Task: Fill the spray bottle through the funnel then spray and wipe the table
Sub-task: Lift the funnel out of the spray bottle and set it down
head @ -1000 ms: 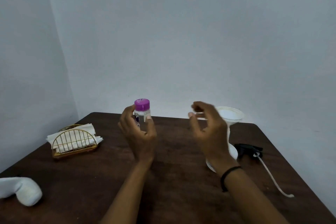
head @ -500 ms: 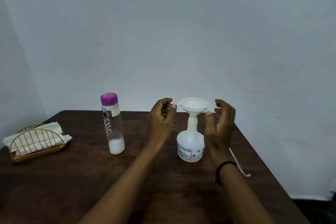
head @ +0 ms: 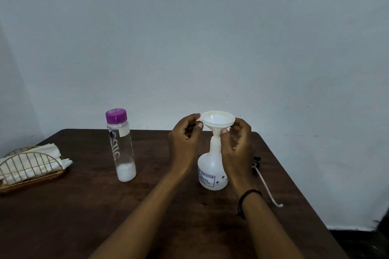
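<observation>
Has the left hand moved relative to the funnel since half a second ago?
Yes. The left hand has closed in rightward on the funnel seated in the spray bottle; its fingertips now pinch the funnel's rim.

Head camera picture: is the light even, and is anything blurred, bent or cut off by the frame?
Head view: soft, even light with no hard shadows; dull glare on the dark table; both hands, the funnel and the spray bottle look sharp; the napkin holder is cut off at the left edge; the table edges appear slightly bowed, probably from the wide lens.
</observation>
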Available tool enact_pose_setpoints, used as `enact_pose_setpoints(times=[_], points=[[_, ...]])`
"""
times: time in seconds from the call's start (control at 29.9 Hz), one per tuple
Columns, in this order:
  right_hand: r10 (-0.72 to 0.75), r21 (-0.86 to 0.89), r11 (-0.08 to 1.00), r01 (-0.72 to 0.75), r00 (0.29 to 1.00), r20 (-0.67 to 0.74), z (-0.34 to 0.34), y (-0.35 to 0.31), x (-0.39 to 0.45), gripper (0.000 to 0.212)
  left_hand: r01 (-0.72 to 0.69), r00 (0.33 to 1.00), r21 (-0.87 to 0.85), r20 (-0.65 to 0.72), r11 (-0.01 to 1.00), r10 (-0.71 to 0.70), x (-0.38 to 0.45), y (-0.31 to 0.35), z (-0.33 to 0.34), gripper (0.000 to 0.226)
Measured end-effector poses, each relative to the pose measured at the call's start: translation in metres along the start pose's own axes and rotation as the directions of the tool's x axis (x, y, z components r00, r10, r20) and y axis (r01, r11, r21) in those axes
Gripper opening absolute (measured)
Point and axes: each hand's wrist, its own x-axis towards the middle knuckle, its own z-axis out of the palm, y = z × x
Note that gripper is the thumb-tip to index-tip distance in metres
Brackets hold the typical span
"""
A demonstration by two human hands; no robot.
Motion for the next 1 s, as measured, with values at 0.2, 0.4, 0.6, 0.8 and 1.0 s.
enact_pose_setpoints(times=[0.2,0.4,0.6,0.8,1.0], points=[[-0.092,-0.021,0.996,0.091,0.996,-0.011,0.003,-0.014,0.0,0.048,-0.172,0.98,0.049,-0.091,0.984,0.175,0.007,0.013,-0.004,0.02],[-0.135,-0.004,0.991,0.136,0.99,0.047,0.012,-0.026,-0.003,0.048,-0.39,0.896,0.228,-0.129,0.892,0.425,0.022,0.022,-0.027,0.014],[-0.074,-0.039,0.996,0.082,0.983,0.167,0.016,-0.017,-0.01,0.048,-0.326,0.891,0.4,-0.174,0.856,0.42,0.033,-0.006,-0.062,0.013],[0.034,-0.027,0.999,-0.033,0.999,0.03,0.013,-0.003,-0.011,0.043,-0.178,0.956,0.582,-0.088,0.794,0.279,0.022,-0.049,-0.076,0.013],[0.129,0.01,0.992,-0.129,0.992,0.012,0.01,0.01,-0.012,0.048,-0.04,0.985,0.636,-0.106,0.77,0.139,0.01,-0.069,-0.08,0.017]])
